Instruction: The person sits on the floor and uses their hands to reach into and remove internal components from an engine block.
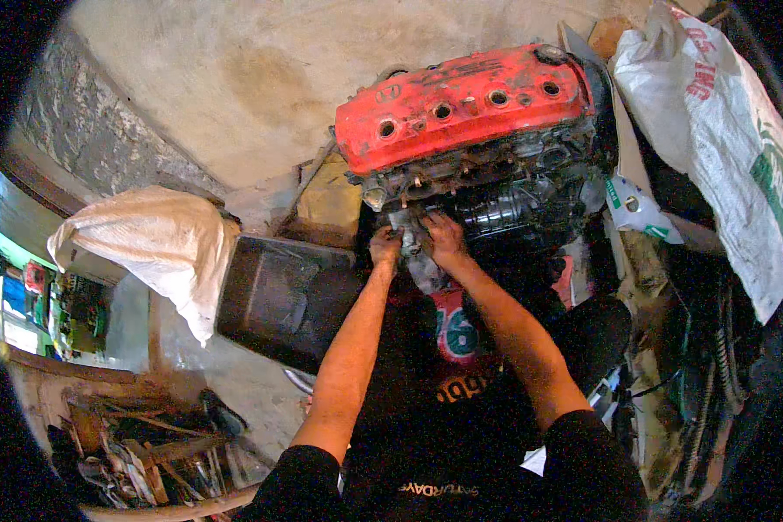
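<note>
An engine with a red valve cover [465, 109] stands ahead of me, its dark metal side [505, 200] facing my hands. A pale grey, crumpled-looking piece [422, 268] hangs between my hands at the engine's lower left; whether it is cloth or plastic I cannot tell. My left hand [386, 247] is closed at its left edge, fingers bent together. On the other side my right hand [445, 241] curls its fingers around the upper part of the same piece, close against the engine. The fingertips of both hands are partly hidden.
Left of my forearms is a dark bin-like container [283, 300], with a pale sack [161, 248] beside it. A white woven sack [713, 130] hangs at the right, above hoses and a tan post [644, 348]. Scrap wood [148, 457] lies in the lower left.
</note>
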A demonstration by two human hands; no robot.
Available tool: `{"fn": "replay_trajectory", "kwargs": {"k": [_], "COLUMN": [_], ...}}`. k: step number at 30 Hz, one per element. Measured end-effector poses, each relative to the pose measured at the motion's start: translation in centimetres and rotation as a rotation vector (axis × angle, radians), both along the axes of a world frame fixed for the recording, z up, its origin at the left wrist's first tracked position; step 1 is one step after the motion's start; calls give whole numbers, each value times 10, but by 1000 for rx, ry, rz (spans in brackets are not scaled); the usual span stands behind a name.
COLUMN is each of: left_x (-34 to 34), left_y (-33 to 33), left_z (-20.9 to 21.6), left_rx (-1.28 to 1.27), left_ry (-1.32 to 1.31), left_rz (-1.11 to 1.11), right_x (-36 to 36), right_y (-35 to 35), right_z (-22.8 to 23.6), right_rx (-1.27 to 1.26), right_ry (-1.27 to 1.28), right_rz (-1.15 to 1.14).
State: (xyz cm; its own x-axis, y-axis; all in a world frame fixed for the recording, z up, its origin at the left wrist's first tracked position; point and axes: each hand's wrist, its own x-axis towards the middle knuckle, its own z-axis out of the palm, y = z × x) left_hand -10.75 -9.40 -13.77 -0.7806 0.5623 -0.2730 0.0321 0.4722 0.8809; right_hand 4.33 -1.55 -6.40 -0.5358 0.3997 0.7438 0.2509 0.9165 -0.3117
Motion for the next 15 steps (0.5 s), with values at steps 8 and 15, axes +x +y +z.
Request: {"fn": "replay_trajectory", "kwargs": {"k": [8,15], "left_x": [57,28], "left_y": [2,-9], "left_z": [64,9], "left_rx": [131,346], "left_ry": [89,397], "left_rz": [-10,-73], "right_x": [39,12], "right_y": [40,33], "right_z": [19,-9], "right_rx": [303,64], "right_ry": [-377,-390], "right_rz": [342,296]}}
